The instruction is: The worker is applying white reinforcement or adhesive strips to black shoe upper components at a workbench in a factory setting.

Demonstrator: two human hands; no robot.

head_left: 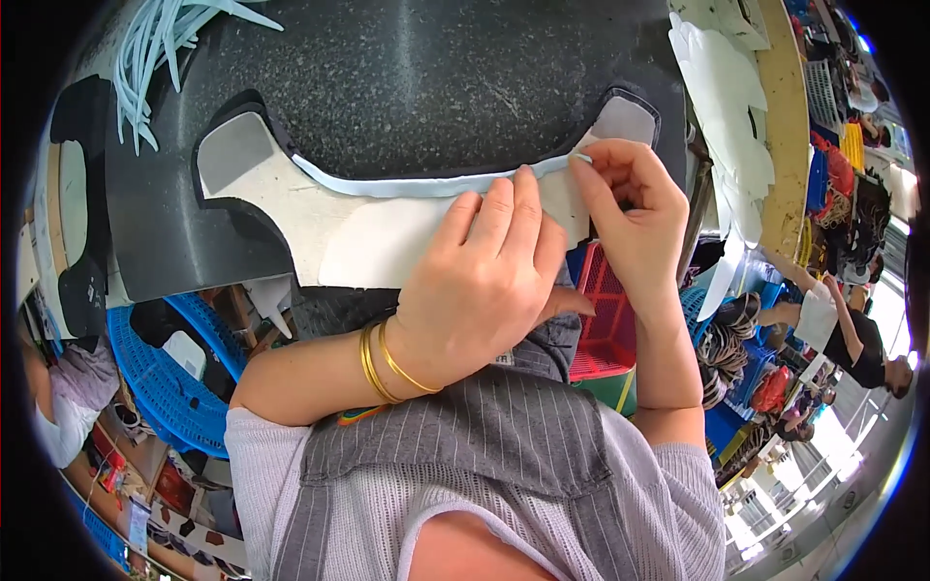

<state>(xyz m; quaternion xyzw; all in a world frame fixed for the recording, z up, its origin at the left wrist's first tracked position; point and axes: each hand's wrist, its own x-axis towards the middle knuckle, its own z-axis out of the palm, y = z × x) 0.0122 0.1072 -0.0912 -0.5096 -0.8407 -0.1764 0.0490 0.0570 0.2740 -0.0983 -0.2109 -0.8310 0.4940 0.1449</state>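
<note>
White pc (pixel 383 240) lies under L hand (pixel 486 276), spread flat w/ tips on blue strip (pixel 407 187); R hand (pixel 637 208) pinches strip's R end.

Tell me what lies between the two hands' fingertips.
Head view: a short stretch of the blue strip runs between the left hand and right hand.

We get bright light, with glare streaking the desk (pixel 407 68). Edges bend into black. At right, highlights wash out.
</note>
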